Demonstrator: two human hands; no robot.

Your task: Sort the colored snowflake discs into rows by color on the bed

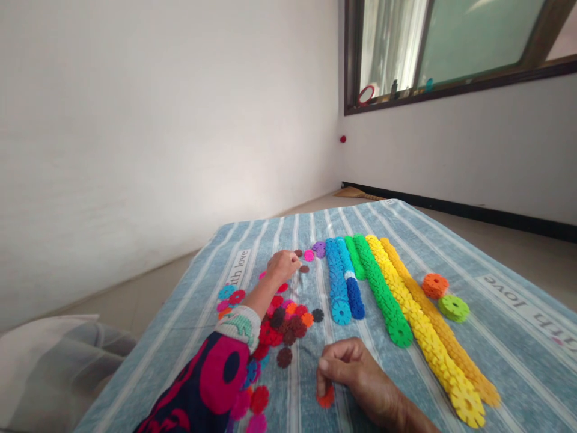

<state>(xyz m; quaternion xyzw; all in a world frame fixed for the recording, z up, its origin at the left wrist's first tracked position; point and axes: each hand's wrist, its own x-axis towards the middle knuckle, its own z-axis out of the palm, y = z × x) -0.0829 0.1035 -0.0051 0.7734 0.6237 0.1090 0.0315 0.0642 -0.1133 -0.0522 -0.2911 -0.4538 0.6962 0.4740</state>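
Note:
My left hand (283, 266) reaches over the far side of a loose pile of notched interlocking plastic discs (270, 334), mostly red, brown and pink. Its fingers are closed, and what they hold, if anything, is hidden. Right by the fingertips lie a brown disc (305, 269) and a pink disc (309, 255). Nearer to me, my right hand (356, 376) pinches an orange interlocking disc (325, 398) low over the cloth. Long overlapping rows of discs stretch out to the right: light blue (339, 282), green (383, 294) and yellow (419, 319).
A striped blue cloth (451, 252) covers the table. Beyond the yellow rows sit small stacks of orange discs (435, 285) and lime discs (454, 308). Purple discs (319, 249) lie left of the blue row. A broom (356, 193) rests on the floor by the wall.

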